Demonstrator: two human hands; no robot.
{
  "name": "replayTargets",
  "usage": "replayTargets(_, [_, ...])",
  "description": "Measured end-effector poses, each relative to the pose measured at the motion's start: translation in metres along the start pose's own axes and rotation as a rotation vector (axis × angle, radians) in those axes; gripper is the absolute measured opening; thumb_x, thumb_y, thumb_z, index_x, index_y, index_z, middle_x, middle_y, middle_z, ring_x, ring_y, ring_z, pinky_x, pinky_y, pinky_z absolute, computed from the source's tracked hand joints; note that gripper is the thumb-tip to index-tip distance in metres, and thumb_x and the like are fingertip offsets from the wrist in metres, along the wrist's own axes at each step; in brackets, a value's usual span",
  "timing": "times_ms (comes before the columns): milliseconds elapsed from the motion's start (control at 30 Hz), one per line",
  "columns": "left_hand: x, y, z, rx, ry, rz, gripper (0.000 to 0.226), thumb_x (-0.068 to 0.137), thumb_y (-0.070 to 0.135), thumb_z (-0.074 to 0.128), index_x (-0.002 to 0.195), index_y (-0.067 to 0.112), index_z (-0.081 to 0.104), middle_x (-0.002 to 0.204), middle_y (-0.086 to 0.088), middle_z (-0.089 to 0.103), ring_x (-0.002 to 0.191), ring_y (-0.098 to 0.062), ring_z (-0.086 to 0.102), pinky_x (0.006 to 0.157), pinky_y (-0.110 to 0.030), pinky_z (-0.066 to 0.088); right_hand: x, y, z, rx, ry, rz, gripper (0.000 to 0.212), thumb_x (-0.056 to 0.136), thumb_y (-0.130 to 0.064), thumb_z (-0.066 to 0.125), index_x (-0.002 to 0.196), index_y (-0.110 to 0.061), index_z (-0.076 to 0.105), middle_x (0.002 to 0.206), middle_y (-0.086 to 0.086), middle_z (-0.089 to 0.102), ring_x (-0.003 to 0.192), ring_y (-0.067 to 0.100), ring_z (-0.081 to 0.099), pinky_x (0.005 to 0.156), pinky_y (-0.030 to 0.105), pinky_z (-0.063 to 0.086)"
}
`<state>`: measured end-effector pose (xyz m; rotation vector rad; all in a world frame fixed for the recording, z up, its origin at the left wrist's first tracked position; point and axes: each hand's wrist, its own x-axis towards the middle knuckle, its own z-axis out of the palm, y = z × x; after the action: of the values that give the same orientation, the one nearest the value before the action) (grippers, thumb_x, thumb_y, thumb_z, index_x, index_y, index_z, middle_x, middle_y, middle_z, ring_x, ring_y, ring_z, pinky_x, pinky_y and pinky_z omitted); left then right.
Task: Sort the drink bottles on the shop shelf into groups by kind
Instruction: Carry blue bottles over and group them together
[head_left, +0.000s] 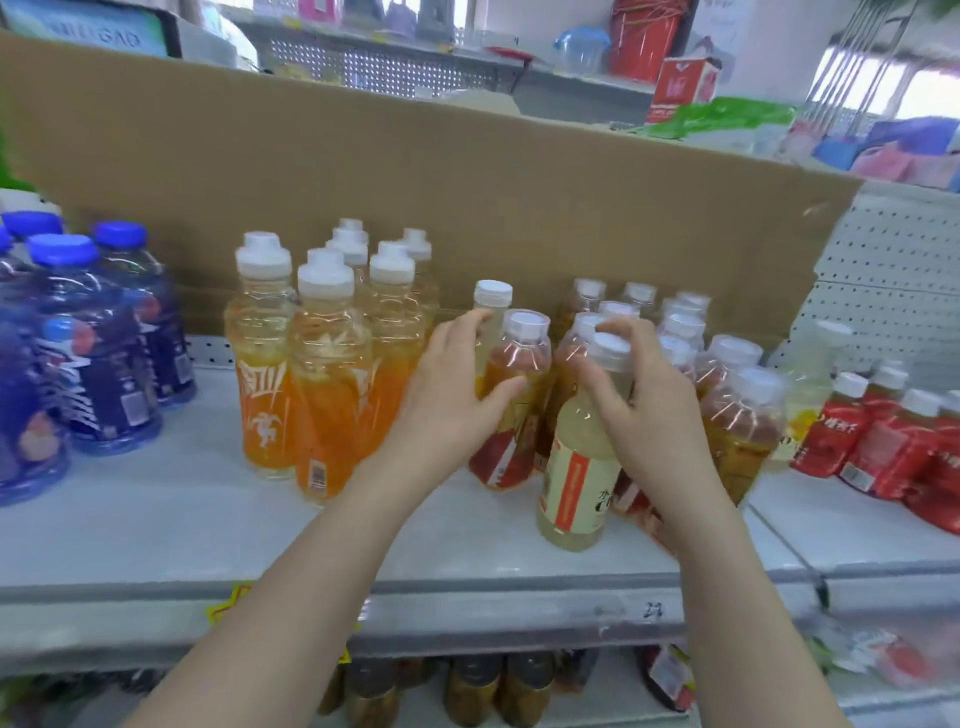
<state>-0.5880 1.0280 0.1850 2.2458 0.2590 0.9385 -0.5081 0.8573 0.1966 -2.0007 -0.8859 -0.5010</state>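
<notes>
On the white shelf (171, 525) stand groups of drink bottles: blue ones (98, 364) at the left, orange ones (317, 374) beside them, an amber tea cluster (737, 410) right of centre, red-labelled ones (878, 447) at the far right. My left hand (452, 405) curls round an amber tea bottle with a red label (511, 447), thumb across its front, fingertips against a pale bottle (492, 296) behind it. My right hand (644, 405) grips a pale yellow bottle with a white and red label (576, 473) near its neck, fingers over the cap.
A tall cardboard sheet (415, 176) backs the shelf. Another pale bottle (810, 374) stands between the amber and red groups. Dark-capped bottles (467, 691) fill the shelf below. Bare shelf lies in front of the orange group.
</notes>
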Motion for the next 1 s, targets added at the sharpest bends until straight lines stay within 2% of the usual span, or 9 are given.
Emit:
replayTargets(67, [0.015, 0.0, 0.024, -0.026, -0.018, -0.051, 0.079, 0.083, 0.044, 0.075, 0.148, 0.029, 0.032, 0.141, 0.004, 0.048, 0.128, -0.015, 0.049, 0.108, -0.041, 0.044, -0.003, 0.006, -0.007, 0.041, 0.0, -0.007, 0.036, 0.097, -0.045, 0.059, 0.128, -0.031, 0.049, 0.097, -0.015, 0.061, 0.081, 0.005, 0.055, 0.071, 0.027, 0.041])
replayTargets(167, [0.023, -0.003, 0.043, -0.036, 0.016, -0.076, 0.077, 0.075, 0.052, 0.076, 0.139, 0.038, 0.037, 0.133, 0.01, 0.057, 0.123, -0.015, 0.055, 0.104, -0.043, 0.047, -0.008, 0.011, -0.01, 0.119, -0.022, 0.001, 0.045, 0.093, -0.046, 0.062, 0.133, -0.035, 0.045, 0.114, -0.013, 0.063, 0.099, 0.01, 0.063, 0.085, 0.037, 0.053])
replayTargets(367, [0.011, 0.001, 0.033, 0.008, -0.011, -0.089, 0.069, 0.083, 0.043, 0.074, 0.141, 0.037, 0.037, 0.133, 0.012, 0.058, 0.121, -0.011, 0.056, 0.103, -0.039, 0.048, -0.014, 0.018, -0.005, 0.203, -0.075, 0.021, 0.056, 0.093, -0.048, 0.057, 0.141, -0.046, 0.027, 0.112, -0.008, 0.068, 0.096, 0.017, 0.069, 0.088, 0.046, 0.056])
replayTargets(533, [-0.005, 0.004, 0.019, -0.005, 0.001, -0.069, 0.067, 0.082, 0.04, 0.076, 0.138, 0.038, 0.039, 0.129, 0.015, 0.059, 0.117, -0.007, 0.058, 0.1, -0.034, 0.049, -0.03, 0.022, 0.011, 0.288, -0.078, 0.146, 0.07, 0.086, -0.054, 0.063, 0.144, -0.043, 0.027, 0.13, -0.014, 0.058, 0.116, 0.008, 0.061, 0.098, 0.041, 0.053])
replayTargets(667, [-0.004, 0.005, 0.026, -0.049, -0.039, -0.036, 0.067, 0.079, 0.046, 0.074, 0.136, 0.041, 0.041, 0.125, 0.019, 0.062, 0.114, -0.003, 0.06, 0.098, -0.035, 0.05, -0.052, 0.025, 0.013, 0.252, -0.018, 0.198, 0.06, 0.086, -0.051, 0.066, 0.138, -0.034, 0.04, 0.123, -0.016, 0.056, 0.11, 0.001, 0.057, 0.089, 0.022, 0.05])
replayTargets(767, [-0.001, 0.014, 0.04, -0.116, -0.097, -0.001, 0.06, 0.08, 0.041, 0.076, 0.13, 0.045, 0.043, 0.117, 0.027, 0.062, 0.109, 0.012, 0.056, 0.093, -0.02, 0.046, -0.062, 0.027, 0.008, 0.19, 0.058, 0.196, 0.063, 0.086, -0.051, 0.065, 0.139, -0.027, 0.041, 0.123, -0.01, 0.056, 0.111, 0.008, 0.057, 0.09, 0.026, 0.049])
replayTargets(800, [0.0, 0.017, 0.045, -0.129, -0.11, 0.015, 0.06, 0.081, 0.039, 0.077, 0.131, 0.044, 0.044, 0.118, 0.027, 0.062, 0.109, 0.012, 0.056, 0.094, -0.02, 0.046, -0.064, 0.027, 0.006, 0.174, 0.066, 0.203, 0.067, 0.085, -0.053, 0.066, 0.141, -0.027, 0.04, 0.125, -0.01, 0.055, 0.114, 0.008, 0.056, 0.093, 0.029, 0.05])
replayTargets(900, [0.002, 0.021, 0.054, -0.159, -0.091, 0.071, 0.05, 0.09, 0.055, 0.059, 0.136, 0.039, 0.048, 0.126, 0.019, 0.061, 0.117, -0.001, 0.056, 0.102, -0.037, 0.047, -0.066, 0.031, 0.002, 0.12, 0.013, 0.22, 0.074, 0.082, -0.059, 0.067, 0.144, -0.036, 0.036, 0.131, -0.016, 0.054, 0.119, 0.004, 0.054, 0.099, 0.031, 0.049])
replayTargets(1000, [0.011, 0.009, 0.053, -0.195, 0.181, 0.017, 0.065, 0.095, 0.065, 0.034, 0.147, 0.026, 0.042, 0.146, 0.006, 0.047, 0.135, -0.012, 0.042, 0.113, -0.037, 0.034, -0.069, 0.029, 0.0, 0.125, -0.038, 0.261, 0.076, 0.083, -0.056, 0.07, 0.146, -0.041, 0.03, 0.133, -0.018, 0.053, 0.119, 0.003, 0.054, 0.1, 0.032, 0.048])
